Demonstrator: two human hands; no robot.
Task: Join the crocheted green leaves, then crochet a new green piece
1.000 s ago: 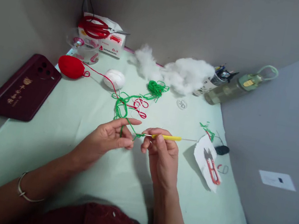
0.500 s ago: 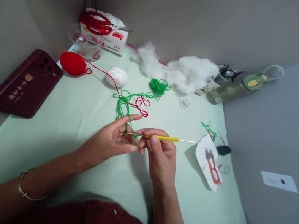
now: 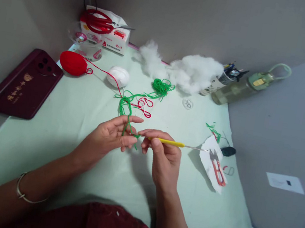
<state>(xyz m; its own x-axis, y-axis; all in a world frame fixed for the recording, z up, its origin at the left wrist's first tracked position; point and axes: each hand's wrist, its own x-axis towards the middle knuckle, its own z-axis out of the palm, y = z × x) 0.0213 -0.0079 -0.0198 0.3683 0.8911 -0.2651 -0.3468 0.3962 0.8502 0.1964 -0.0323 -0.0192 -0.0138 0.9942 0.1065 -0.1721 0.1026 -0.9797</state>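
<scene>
Meanwhile, above the pale green counter (image 3: 49, 127), the left hand (image 3: 108, 137) is pinching a strand of green yarn (image 3: 126, 105) between thumb and fingers, the yarn trailing back to a tangle lying on the counter. Just beside it, the right hand (image 3: 162, 157) is closing its grip on a yellow-handled crochet hook (image 3: 167, 141), its tip meeting the yarn. Farther right, red snips (image 3: 217, 171) are resting on paper.

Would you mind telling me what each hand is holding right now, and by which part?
The right hand pinches the crochet hook by its yellow handle, near the front. The left hand holds the green yarn between its fingertips, the strand running over the forefinger.
</scene>
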